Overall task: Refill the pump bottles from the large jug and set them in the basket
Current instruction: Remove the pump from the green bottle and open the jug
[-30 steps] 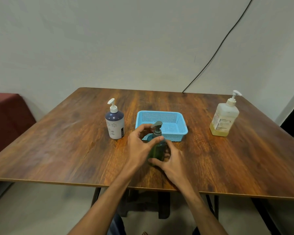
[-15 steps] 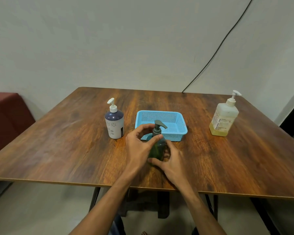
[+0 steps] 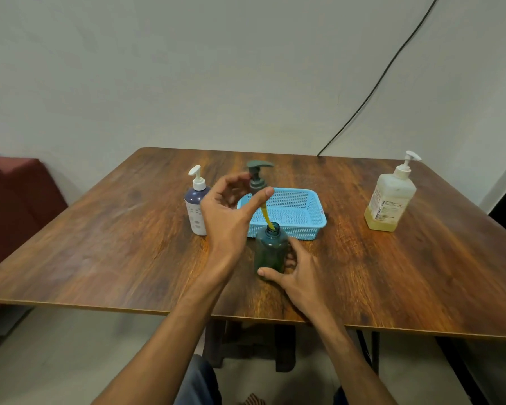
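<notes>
Head view

Item one: green bottle (image 3: 270, 249), upright near the table's near edge, mouth uncovered. Our right hand (image 3: 301, 273) wraps its lower body from 4 o'clock, thumb on the near face, fingers curled round the far side.

Item two: pump head (image 3: 257, 176), clear of the neck, at 11 o'clock above the mouth. Our left hand (image 3: 228, 217) pinches its collar, thumb against curled fingers. Its yellow dip tube (image 3: 265, 219) slants down toward 5 o'clock, long axis near vertical, tip just inside the mouth. We judge the tube must rise along that axis before the pump can be laid aside.

Item three: large jug (image 3: 390, 200), at 2 o'clock from the bottle, well apart, pump fitted; our right hand is the nearer.

Item four: blue basket (image 3: 316, 206), just behind the bottle at 12 o'clock.

Item five: white-and-navy pump bottle (image 3: 196, 209), at 10 o'clock, beside the basket.

Surface: wood-grain table (image 3: 100, 244).

Room: pale wall, black cable (image 3: 377, 83) at 1 o'clock, red seat (image 3: 18, 200) at 9 o'clock
</notes>
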